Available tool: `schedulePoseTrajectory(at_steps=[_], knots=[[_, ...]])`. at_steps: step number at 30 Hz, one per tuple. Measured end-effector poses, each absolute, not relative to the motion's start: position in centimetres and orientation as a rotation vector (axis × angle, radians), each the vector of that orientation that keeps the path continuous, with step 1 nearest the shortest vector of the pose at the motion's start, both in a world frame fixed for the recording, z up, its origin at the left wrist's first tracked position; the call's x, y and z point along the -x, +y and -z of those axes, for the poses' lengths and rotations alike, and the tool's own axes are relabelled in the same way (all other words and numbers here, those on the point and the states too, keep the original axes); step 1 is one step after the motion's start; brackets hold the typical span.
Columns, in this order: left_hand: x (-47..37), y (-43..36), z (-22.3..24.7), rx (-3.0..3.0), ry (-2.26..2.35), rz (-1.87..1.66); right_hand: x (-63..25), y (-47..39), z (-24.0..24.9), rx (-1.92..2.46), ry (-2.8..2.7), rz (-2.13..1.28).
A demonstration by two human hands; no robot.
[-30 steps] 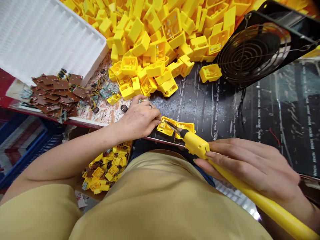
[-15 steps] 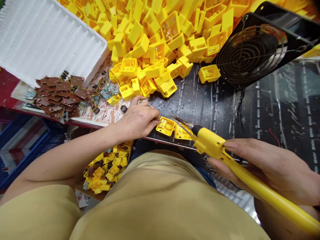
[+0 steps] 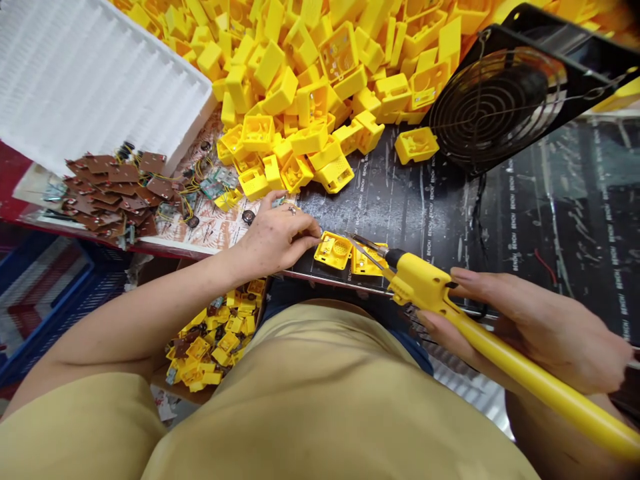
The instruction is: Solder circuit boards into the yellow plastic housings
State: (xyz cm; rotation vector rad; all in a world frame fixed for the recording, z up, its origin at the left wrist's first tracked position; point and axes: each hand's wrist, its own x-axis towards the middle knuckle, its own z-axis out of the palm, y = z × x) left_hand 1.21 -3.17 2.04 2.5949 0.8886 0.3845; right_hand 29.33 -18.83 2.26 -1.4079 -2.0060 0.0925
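My left hand (image 3: 285,233) is closed in a pinch at the left edge of a small yellow casing (image 3: 333,250) near the front edge of the bench; what the fingertips hold is too small to name. A second yellow casing (image 3: 369,260) lies just right of the first, open side up. My right hand (image 3: 530,327) is wrapped round a yellow soldering tool (image 3: 425,283) with a long handle. The tool's thin metal tip reaches over the second casing, close to the first. Whether it touches either one is unclear.
A big heap of yellow casings (image 3: 300,93) covers the back. A black fan (image 3: 490,107) stands back right. Brown circuit boards (image 3: 117,193) and a white foam tray (image 3: 100,73) are at left. Below the bench are a box of yellow parts (image 3: 227,340) and a blue crate (image 3: 50,293).
The soldering tool and my right hand have shifted very slightly. My left hand keeps its pinch beside the first casing. The view has moved a little.
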Motion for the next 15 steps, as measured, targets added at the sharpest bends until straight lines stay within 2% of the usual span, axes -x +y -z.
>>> schedulePoseTrajectory(at_steps=[15], knots=[[-1.7,-2.2,-2.9,-2.988,0.483,-0.114,-28.9,-18.8,-4.5,1.157,-2.135,-0.339]])
